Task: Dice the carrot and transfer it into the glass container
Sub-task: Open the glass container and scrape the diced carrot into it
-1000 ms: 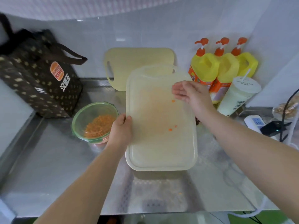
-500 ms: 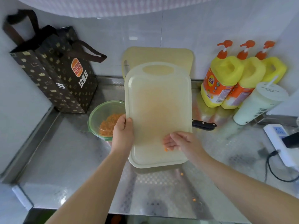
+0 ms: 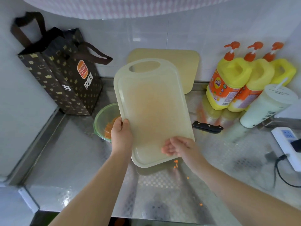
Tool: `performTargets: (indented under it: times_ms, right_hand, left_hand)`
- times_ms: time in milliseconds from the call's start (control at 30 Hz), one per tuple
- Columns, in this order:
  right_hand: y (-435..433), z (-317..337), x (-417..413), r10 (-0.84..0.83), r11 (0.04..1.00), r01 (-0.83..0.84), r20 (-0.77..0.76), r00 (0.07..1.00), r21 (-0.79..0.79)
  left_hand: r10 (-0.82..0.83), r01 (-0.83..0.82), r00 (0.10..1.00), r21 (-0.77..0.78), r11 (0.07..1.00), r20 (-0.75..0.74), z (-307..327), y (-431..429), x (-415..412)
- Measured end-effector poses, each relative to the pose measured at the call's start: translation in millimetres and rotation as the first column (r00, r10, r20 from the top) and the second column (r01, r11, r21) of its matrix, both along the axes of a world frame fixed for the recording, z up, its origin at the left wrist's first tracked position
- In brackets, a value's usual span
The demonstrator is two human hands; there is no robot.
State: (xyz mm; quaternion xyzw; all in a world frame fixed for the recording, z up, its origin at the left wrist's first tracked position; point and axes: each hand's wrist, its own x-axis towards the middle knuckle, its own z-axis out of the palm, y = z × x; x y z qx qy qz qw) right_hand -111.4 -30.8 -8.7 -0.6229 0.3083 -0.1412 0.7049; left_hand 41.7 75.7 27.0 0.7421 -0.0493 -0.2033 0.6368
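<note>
My left hand [image 3: 121, 136] grips the left edge of a pale, orange-stained cutting board [image 3: 153, 108], which is tilted above the steel counter. My right hand [image 3: 179, 146] rests with loose fingers on the board's lower right corner; whether it grips the board is unclear. The green-rimmed glass container [image 3: 102, 119] sits left of the board, partly hidden by it, with diced carrot [image 3: 109, 128] inside. A few carrot bits [image 3: 175, 163] lie on the counter below the board's near edge. A black-handled knife [image 3: 207, 127] lies to the right, its blade hidden behind the board.
A dark paper bag [image 3: 65, 79] stands at the back left. A second cutting board [image 3: 179, 66] leans on the wall. Three yellow pump bottles [image 3: 241, 82], a lidded cup [image 3: 267, 106] and a power strip [image 3: 286, 147] with its cable crowd the right side. Stray carrot bits [image 3: 200, 204] lie near the front edge.
My right hand swept from the board's upper right down to its near right corner. The carrot bits left the board and some now lie on the counter. The board tilted leftward.
</note>
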Motion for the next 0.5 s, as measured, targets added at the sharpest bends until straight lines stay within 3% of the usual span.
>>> performTargets:
  times_ms: [100, 300, 500]
  right_hand:
    - [6, 2, -8, 0.046, 0.999, -0.045, -0.008, 0.999, 0.028]
    - [-33, 20, 6, -0.168, 0.986, 0.166, 0.114, 0.979, 0.028]
    - [-16, -20, -10, -0.035, 0.999, 0.038, -0.11, 0.993, 0.031]
  left_hand:
    - [0.01, -0.01, 1.0, -0.012, 1.0, 0.024, 3, 1, 0]
    - [0.05, -0.049, 0.998, -0.025, 0.998, 0.03, 8, -1, 2]
    - [0.144, -0.14, 0.985, -0.056, 0.989, 0.091, 9, -2, 8]
